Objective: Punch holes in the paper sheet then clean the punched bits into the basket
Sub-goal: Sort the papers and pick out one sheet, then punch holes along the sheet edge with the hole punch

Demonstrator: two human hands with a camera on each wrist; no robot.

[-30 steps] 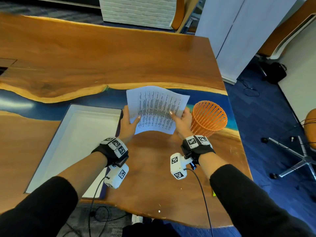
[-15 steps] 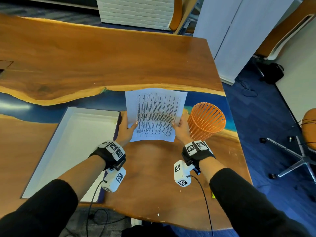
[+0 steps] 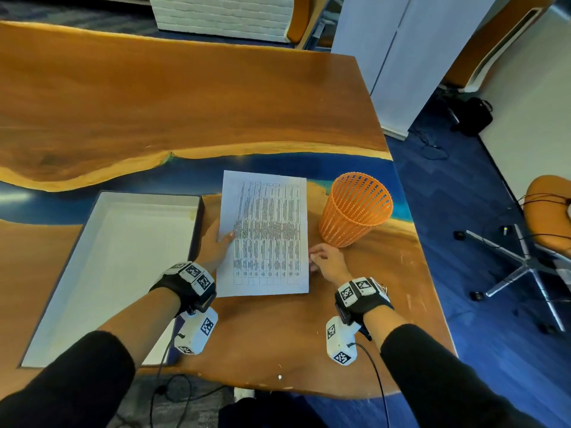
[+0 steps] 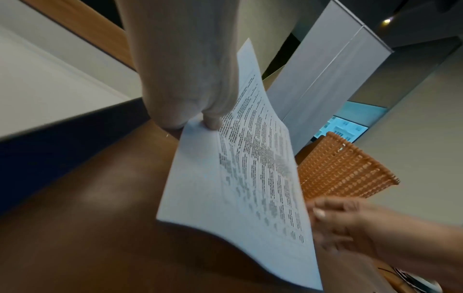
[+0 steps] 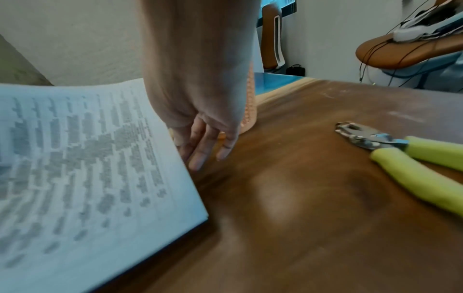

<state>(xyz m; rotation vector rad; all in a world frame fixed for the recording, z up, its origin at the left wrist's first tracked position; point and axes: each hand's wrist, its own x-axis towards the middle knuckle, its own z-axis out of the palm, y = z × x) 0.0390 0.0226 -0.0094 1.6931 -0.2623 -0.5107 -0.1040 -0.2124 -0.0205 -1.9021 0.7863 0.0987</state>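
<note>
A printed paper sheet [image 3: 265, 236] hangs just above the wooden table, and my left hand [image 3: 219, 242] pinches its left edge, thumb on top [image 4: 211, 123]. My right hand [image 3: 321, 257] is beside the sheet's right edge with its fingers [image 5: 200, 150] straight and holding nothing. An orange mesh basket [image 3: 355, 211] stands upright just right of the sheet [image 4: 238, 188]. A hole punch [image 5: 400, 154] with yellow-green handles lies on the table right of my right hand. It shows only in the right wrist view.
A shallow white tray [image 3: 108, 273] lies left of the sheet. The table's right edge [image 3: 426, 273] runs close behind the basket, and an office chair [image 3: 531, 257] stands on the blue floor beyond it.
The sheet has come down and toward me, flattening over the table. My right hand has let go of its right edge and drawn aside.
</note>
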